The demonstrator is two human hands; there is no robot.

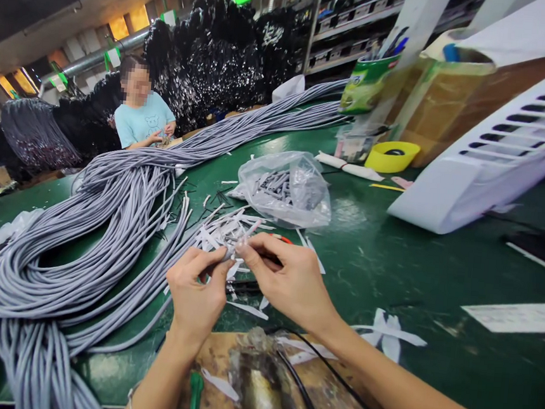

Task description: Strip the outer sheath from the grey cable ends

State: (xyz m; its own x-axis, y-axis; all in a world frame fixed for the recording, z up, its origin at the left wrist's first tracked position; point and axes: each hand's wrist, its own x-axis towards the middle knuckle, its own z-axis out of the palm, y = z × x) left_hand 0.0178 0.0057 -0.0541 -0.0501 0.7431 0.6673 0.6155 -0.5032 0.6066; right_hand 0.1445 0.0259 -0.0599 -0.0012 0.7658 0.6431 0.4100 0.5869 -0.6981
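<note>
My left hand [198, 290] is closed in a pinch around the end of a grey cable [228, 253], whose tip shows between thumb and forefinger. Right beside it, my right hand [290, 276] pinches at that tip; the fingers hide what they grip, apart from a small pale bit. Beneath and beyond both hands lies a heap of white paper-like strips [222, 231]. A tool with a red-orange handle [281, 238] is partly hidden behind my right hand. Long bundles of grey cables [107, 183] curve over the table on the left.
A clear plastic bag [286, 190] of small grey parts lies on the green table [357, 269]. Nearer me is a stained wooden board [221, 353] with a metal device and black wires. A white slotted rack [487, 153] stands right. Another person [144, 117] sits across the table.
</note>
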